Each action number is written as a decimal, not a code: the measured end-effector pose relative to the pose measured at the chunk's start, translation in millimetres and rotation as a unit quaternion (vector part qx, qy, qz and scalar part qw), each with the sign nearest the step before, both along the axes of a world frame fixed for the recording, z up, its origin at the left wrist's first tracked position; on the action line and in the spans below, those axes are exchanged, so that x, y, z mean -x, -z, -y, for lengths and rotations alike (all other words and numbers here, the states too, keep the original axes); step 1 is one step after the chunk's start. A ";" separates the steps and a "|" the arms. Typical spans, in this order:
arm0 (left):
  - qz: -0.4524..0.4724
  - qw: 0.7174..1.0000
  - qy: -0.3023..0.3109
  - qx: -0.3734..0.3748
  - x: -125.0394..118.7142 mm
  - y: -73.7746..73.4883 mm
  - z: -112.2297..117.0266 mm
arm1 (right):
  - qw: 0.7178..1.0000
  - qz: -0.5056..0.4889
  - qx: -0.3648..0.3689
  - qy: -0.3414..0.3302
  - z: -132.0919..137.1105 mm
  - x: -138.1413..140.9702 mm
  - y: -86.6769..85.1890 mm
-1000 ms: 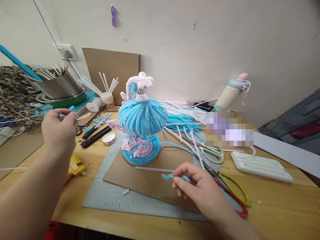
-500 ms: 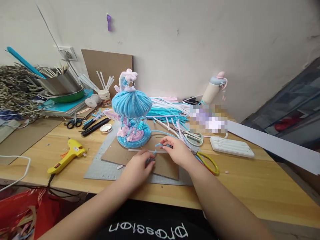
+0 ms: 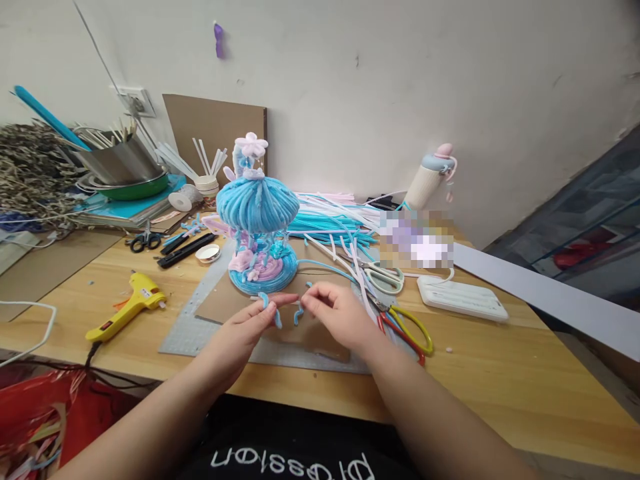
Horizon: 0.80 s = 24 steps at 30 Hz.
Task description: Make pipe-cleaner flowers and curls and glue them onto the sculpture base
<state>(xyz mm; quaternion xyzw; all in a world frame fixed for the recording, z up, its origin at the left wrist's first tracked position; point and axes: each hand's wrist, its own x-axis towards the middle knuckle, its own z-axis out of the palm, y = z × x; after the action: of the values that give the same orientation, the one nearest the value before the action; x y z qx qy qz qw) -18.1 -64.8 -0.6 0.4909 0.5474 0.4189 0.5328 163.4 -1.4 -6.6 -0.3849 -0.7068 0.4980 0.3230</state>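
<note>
left hand: fingers pinched shut on curled blue pipe-cleaner bit | right hand: fingers pinched on second blue bit, just beside the first, apart | both over cardboard; model just beyond fingertips | status: model looks largely built, both bits unattached

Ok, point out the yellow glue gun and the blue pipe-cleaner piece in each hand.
yellow glue gun (image 3: pixel 137 293): head view, on its barrel.
left-hand blue piece (image 3: pixel 277 320): head view, on its lower end, below the fingertips.
right-hand blue piece (image 3: pixel 299 315): head view, on its hooked lower end.
</note>
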 end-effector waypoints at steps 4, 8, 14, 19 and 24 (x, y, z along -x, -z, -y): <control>0.055 0.997 0.047 -0.019 -10.9 1.3 -2.2 | 0.961 -0.133 0.210 -0.125 16.8 11.5 -0.4; 0.082 0.996 0.033 -0.002 -14.0 4.7 -5.0 | 0.931 -0.187 0.303 -0.081 18.5 14.4 2.5; 0.066 0.994 -0.083 -0.026 -7.8 6.5 -4.5 | 0.912 -0.172 0.370 -0.039 16.5 14.6 3.0; 0.029 0.995 -0.094 -0.023 -2.5 9.7 -5.9 | 0.941 -0.126 0.311 -0.034 18.9 18.5 4.2; -0.049 0.992 -0.105 -0.053 -1.3 17.6 -7.1 | 0.974 -0.057 0.216 -0.020 18.6 20.5 6.7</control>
<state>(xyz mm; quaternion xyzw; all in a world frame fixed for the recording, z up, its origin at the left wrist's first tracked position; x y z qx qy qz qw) -16.8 -57.7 -18.2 0.4784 0.5984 0.4762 0.4316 142.9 -20.0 -13.3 -0.4027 -0.5703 0.6663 0.2621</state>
